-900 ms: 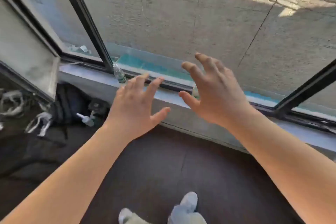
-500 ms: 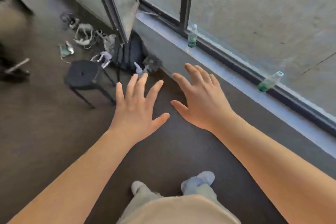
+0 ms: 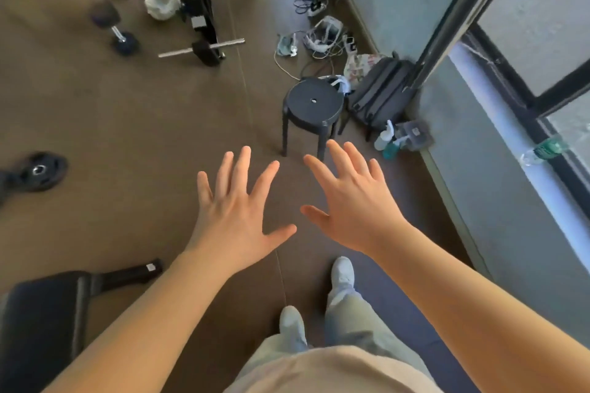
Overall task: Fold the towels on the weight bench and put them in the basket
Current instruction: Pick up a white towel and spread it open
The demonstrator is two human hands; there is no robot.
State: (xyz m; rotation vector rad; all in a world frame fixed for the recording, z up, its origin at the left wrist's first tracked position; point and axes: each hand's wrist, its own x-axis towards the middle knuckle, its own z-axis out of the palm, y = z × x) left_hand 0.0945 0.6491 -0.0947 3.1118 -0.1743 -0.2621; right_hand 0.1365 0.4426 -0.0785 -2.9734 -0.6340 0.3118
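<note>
Both hands are out in front, palms down, fingers spread wide and gripping nothing: left hand (image 3: 236, 214) and right hand (image 3: 354, 201) side by side over the brown floor (image 3: 127, 112), not touching each other. The black padded counter (image 3: 41, 313) pokes in at the bottom-left corner, just beside the left forearm. Past the fingertips there's a round black stool (image 3: 313, 105), with a grey backpack (image 3: 380, 96) leaning on the wall right of it. A dumbbell (image 3: 115, 25) and a weight plate (image 3: 40, 171) lie further left.
</note>
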